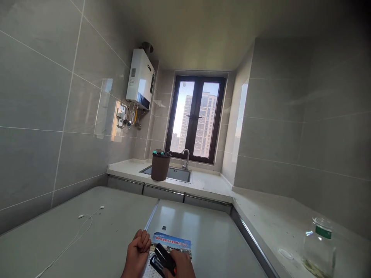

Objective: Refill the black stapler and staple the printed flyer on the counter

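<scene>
In the lower middle of the head view, my right hand [182, 265] is wrapped round a black stapler [164, 258], whose two arms stand apart at the front and point up and to the left. Under it lies a printed sheet [173, 240] with a blue top, red lettering and a picture of buildings. My left hand [140, 245] rests at the sheet's left edge with its fingers curled into a fist. Whether anything is inside that fist is hidden. The lower part of the sheet is partly covered by the stapler and my hands.
A white cable [75, 238] lies on the left of the grey table [121, 216]. Behind stand a brown bin [160, 168], a sink [182, 176] and a tap [187, 158]. A glass jar [319, 247] and a clear lid [286, 253] are on the right counter [261, 212].
</scene>
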The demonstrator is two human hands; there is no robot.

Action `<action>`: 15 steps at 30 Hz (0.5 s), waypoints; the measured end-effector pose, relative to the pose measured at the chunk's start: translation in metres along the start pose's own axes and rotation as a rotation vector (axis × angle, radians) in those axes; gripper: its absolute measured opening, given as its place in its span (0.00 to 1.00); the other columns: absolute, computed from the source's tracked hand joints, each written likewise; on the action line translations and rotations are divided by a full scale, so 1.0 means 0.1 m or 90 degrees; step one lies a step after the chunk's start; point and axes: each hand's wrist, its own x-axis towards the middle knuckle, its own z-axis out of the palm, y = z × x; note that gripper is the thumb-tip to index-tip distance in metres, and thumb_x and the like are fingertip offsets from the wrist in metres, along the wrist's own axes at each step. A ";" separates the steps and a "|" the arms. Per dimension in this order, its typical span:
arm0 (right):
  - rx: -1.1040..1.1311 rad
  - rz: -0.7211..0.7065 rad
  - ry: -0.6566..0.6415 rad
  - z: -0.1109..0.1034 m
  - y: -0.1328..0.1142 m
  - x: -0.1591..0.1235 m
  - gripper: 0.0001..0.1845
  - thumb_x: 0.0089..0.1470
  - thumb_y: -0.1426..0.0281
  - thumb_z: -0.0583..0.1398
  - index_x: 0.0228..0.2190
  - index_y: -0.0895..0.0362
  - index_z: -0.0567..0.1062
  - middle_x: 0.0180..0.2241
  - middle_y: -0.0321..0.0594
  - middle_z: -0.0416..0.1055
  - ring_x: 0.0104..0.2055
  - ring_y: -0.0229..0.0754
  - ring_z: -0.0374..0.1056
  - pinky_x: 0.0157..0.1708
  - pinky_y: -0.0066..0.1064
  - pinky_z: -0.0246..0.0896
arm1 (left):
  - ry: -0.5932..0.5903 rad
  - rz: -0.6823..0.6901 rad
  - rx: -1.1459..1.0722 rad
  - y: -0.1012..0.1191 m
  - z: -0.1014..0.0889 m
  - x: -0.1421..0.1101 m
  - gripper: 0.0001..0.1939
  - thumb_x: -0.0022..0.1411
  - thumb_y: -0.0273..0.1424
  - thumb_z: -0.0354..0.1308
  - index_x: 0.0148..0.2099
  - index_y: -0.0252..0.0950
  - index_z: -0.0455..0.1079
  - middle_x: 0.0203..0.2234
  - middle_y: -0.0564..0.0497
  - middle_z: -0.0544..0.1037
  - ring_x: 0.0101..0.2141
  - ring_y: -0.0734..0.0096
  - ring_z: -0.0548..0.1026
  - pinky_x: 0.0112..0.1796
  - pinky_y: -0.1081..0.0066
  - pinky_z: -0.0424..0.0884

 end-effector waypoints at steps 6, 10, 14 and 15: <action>0.032 -0.005 0.034 -0.33 0.43 -0.13 0.16 0.43 0.69 0.65 0.38 0.51 0.81 0.39 0.39 0.80 0.44 0.52 0.70 0.44 0.34 0.59 | -0.027 -0.042 0.036 -0.11 -0.01 -0.01 0.20 0.35 0.12 0.55 0.22 0.37 0.49 0.17 0.60 0.54 0.16 0.82 0.52 0.17 0.74 0.48; 0.068 -0.031 0.085 -0.49 0.73 -0.21 0.16 0.45 0.62 0.65 0.38 0.52 0.82 0.38 0.43 0.81 0.41 0.51 0.72 0.44 0.34 0.62 | -0.087 -0.060 0.174 -0.20 -0.01 -0.01 0.19 0.42 0.18 0.58 0.23 0.38 0.49 0.18 0.61 0.53 0.17 0.82 0.48 0.19 0.74 0.47; 0.115 -0.018 0.170 -0.54 0.91 -0.19 0.21 0.52 0.54 0.63 0.42 0.54 0.83 0.41 0.49 0.81 0.43 0.55 0.73 0.45 0.38 0.66 | -0.112 -0.015 0.487 -0.35 -0.02 0.02 0.16 0.45 0.25 0.60 0.24 0.39 0.52 0.18 0.61 0.55 0.18 0.80 0.50 0.20 0.75 0.48; 0.123 -0.008 0.197 -0.54 0.94 -0.17 0.24 0.53 0.52 0.62 0.42 0.54 0.83 0.42 0.50 0.80 0.43 0.56 0.74 0.45 0.40 0.67 | -0.124 0.006 0.566 -0.39 -0.03 0.01 0.15 0.45 0.26 0.60 0.24 0.39 0.53 0.18 0.61 0.56 0.19 0.79 0.52 0.21 0.75 0.49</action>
